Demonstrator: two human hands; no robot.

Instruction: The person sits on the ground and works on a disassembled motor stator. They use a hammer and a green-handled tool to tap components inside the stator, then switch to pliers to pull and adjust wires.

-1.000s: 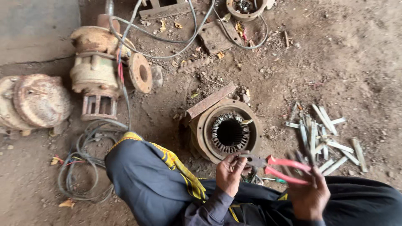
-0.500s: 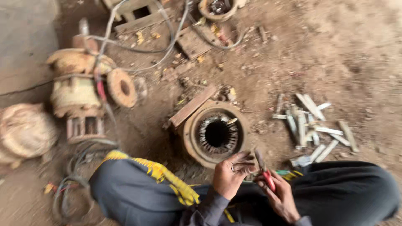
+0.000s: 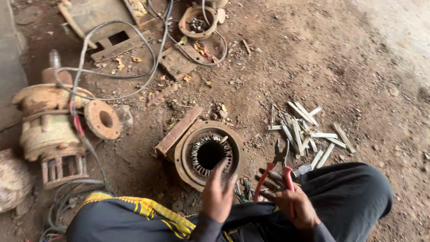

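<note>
While the person sits low on the dirt floor [image 3: 313, 58], the left hand [image 3: 218, 193] reaches with fingers loosely spread over the near rim of a round motor stator housing [image 3: 208, 154], its fingertips just over the dark bore ringed with slotted laminations. That housing lies on the ground in front of the knees, with a rusty flat bar [image 3: 178, 131] along its far left side. The right hand [image 3: 290, 204] is wrapped around red-handled pliers [image 3: 277, 171], whose nose points away towards a scatter of pale flat strips [image 3: 306, 128] just right of the housing. At the left edge of the floor stands an old rusted motor [image 3: 47, 127], with grey cables [image 3: 112, 76] looping beyond it towards a small round casing [image 3: 198, 21] at the far edge.
</note>
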